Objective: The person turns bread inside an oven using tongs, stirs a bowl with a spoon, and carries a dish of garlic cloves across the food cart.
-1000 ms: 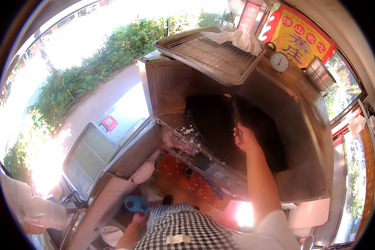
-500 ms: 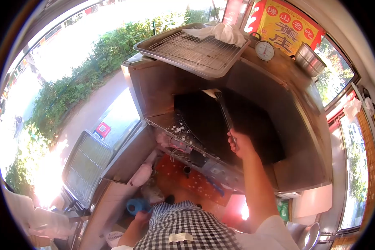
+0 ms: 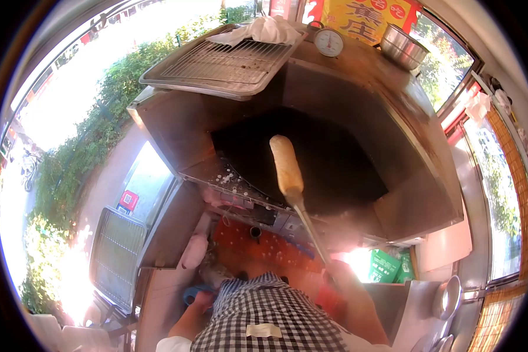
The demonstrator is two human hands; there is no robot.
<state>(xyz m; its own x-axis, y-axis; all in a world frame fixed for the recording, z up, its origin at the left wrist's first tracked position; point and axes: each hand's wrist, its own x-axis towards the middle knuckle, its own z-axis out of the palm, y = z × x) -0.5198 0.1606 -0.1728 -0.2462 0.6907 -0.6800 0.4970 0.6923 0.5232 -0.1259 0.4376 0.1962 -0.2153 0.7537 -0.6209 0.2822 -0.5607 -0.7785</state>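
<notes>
A long-handled tool (image 3: 308, 227) is held in my right hand (image 3: 341, 278), its fingers wrapped round the lower end of the handle. On its far end rests an elongated, light-brown piece of bread (image 3: 286, 164), in front of the dark opening of the metal oven (image 3: 413, 190). Low at the left, beside the checked apron, my left hand (image 3: 203, 300) is closed near a blue object (image 3: 193, 293); what it grips is too small to make out.
Atop the oven are a tray with a wire rack (image 3: 217, 64), a white cloth (image 3: 264, 30), a round dial (image 3: 328, 43) and a metal bowl (image 3: 403, 47). Another racked tray (image 3: 118, 258) stands at left. Small white bits (image 3: 232, 179) lie along the oven's front ledge.
My right hand has drawn back from the oven toward my body, bringing the tool out with the bread on its end. The view has shifted right.
</notes>
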